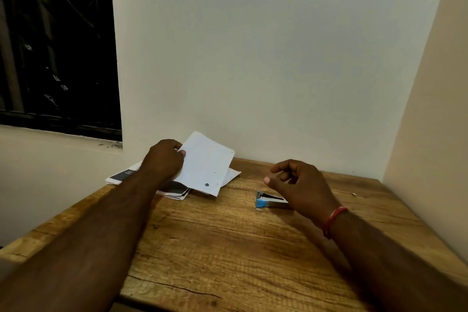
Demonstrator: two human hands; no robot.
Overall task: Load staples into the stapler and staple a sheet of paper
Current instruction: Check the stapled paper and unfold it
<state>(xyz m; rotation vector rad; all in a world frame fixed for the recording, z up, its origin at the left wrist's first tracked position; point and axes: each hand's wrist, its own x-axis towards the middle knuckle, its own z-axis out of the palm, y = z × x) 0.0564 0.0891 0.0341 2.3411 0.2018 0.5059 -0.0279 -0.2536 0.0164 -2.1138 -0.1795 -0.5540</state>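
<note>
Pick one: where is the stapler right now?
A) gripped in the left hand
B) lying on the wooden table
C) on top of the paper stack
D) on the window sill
B: the stapler lies flat on the table, partly hidden behind the right hand, while the left hand holds only the sheet of paper.

A plain home corner — wooden table, bare walls, dark barred window.

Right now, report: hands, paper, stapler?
Left hand grips paper. Right hand loosely curled, over stapler. Stapler on table. Stack lies under paper.
</note>
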